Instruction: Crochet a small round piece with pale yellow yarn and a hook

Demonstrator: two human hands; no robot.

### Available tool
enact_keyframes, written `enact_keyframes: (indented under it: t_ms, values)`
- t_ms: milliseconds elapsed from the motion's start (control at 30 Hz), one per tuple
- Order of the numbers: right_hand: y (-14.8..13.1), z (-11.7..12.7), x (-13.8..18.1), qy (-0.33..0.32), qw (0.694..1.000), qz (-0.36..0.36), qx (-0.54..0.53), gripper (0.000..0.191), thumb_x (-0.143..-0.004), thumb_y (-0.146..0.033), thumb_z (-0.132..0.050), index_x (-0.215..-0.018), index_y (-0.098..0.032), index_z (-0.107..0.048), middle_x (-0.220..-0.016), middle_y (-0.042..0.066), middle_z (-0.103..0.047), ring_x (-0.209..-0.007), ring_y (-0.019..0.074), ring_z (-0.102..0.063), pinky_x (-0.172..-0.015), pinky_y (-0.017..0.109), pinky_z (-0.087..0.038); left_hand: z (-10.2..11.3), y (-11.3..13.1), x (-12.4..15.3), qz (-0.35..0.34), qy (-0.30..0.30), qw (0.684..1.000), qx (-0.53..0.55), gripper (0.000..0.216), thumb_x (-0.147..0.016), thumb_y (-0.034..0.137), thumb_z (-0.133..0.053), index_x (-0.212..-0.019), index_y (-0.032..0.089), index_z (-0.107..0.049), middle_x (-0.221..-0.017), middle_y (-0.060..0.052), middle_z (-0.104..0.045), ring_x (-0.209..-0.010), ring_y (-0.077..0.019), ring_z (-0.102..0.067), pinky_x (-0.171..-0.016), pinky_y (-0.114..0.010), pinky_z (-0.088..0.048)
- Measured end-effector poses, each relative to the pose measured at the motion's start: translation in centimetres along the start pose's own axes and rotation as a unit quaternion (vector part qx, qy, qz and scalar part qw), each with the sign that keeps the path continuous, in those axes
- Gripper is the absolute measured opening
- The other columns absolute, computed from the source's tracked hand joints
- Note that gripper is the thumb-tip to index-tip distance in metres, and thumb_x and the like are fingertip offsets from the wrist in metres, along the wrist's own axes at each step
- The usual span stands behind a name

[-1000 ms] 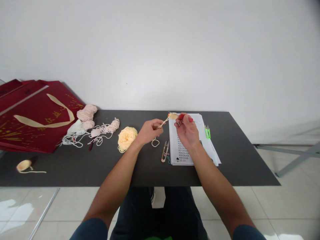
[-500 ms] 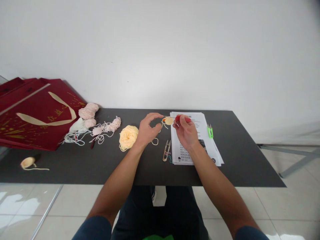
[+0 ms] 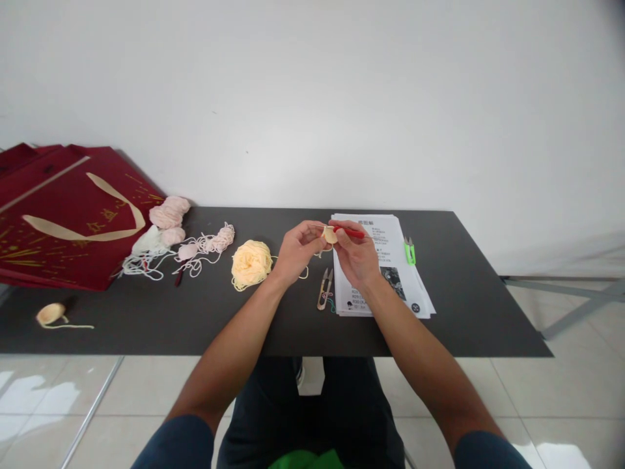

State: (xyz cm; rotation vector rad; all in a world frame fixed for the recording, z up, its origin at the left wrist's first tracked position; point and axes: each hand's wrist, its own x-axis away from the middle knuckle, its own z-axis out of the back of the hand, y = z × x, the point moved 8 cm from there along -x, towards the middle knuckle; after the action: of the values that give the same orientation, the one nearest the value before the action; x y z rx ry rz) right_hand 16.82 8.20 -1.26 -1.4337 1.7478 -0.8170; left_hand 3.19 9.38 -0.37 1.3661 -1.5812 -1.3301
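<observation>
My left hand [image 3: 299, 249] pinches the left side of a small pale-yellow crocheted piece [image 3: 330, 235]. In my right hand [image 3: 358, 259] is a red-handled crochet hook [image 3: 349, 231], its thin shaft pointing left across the top of the piece. The fingertips of both hands meet close around the work, so the hook's tip is too small to make out. To the left of my left hand lies a ball of yellow yarn [image 3: 251, 263], with a strand running toward my hands. Thread snips [image 3: 325, 289] rest on the table just below the hands.
Printed sheets [image 3: 361, 301] lie under my right hand, with green snips [image 3: 409, 251] at their right edge. Pink yarn [image 3: 169, 212], white yarn [image 3: 147, 242] and a dark red bag [image 3: 73, 221] are at left. A crocheted cup shape [image 3: 51, 314] sits near the table's [image 3: 170, 326] front left.
My left hand has come right and closed on the crocheted piece. Both hands are now together, and the red hook sits across the top of the piece. The view has shifted slightly.
</observation>
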Motion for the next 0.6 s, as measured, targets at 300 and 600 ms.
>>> enact_keyframes:
  t_ms: [300, 600]
  values:
    - [-0.7, 0.7, -0.3, 0.046, 0.999, 0.014, -0.025, 0.024, -0.07, -0.036, -0.095, -0.087, -0.031, -0.078, -0.098, -0.001, -0.081, -0.092, 0.0168, -0.073, -0.096, 0.039, -0.06, 0.2, -1.2, -0.3, 0.017, -0.022, 0.994, -0.106, 0.033, -0.067, 0.011, -0.07, -0.099, 0.018, -0.071, -0.081, 0.001, -0.069, -0.07, -0.0118, -0.059, -0.063, -0.023, -0.044]
    - [-1.4, 1.3, -0.5, 0.036, 0.999, 0.003, -0.036, 0.018, -0.079, -0.036, -0.088, -0.09, -0.033, -0.074, -0.098, -0.004, -0.078, -0.093, 0.0159, -0.071, -0.091, 0.041, -0.062, 5.3, -2.0, -1.5, 0.046, 0.09, 0.931, -0.351, 0.012, -0.064, 0.011, -0.066, -0.062, 0.021, -0.073, -0.06, -0.001, -0.065, -0.061, -0.0178, -0.056, -0.064, -0.03, -0.044]
